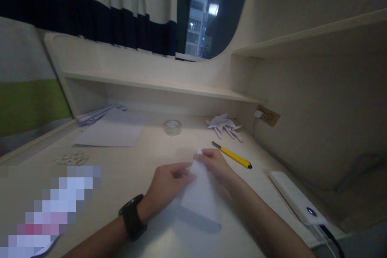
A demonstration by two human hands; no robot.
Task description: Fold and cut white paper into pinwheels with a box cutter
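White paper (200,195) pinched by fingers of left hand (169,182), right hand (217,164); folding step, I'd say; next move likely needs firm crease.

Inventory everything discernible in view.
Folded paper: 1, white, in hands
Utility knife: 1, yellow, beside right hand
Tape roll: 1, clear, desk back
Paper pinwheels: 2+, white, back right
Paper sheet: 1+, white, back left
Paper strips: several, white, behind sheet
Small pieces: many, pale, desk left
Oblong device: 1, white, desk right
Socket panel: 1, gold, right wall
Plug: 1, white, in panel
Cables: several, black, grey, right
Curtain: 1+, multicoloured, upper left
Window: 1, dark, top centre
Shelves: 2+, cream, back, right
Desk: 1, cream, below
Watch: 1, black, left wrist
Left hand, right hand: 1 each, bare, on paper
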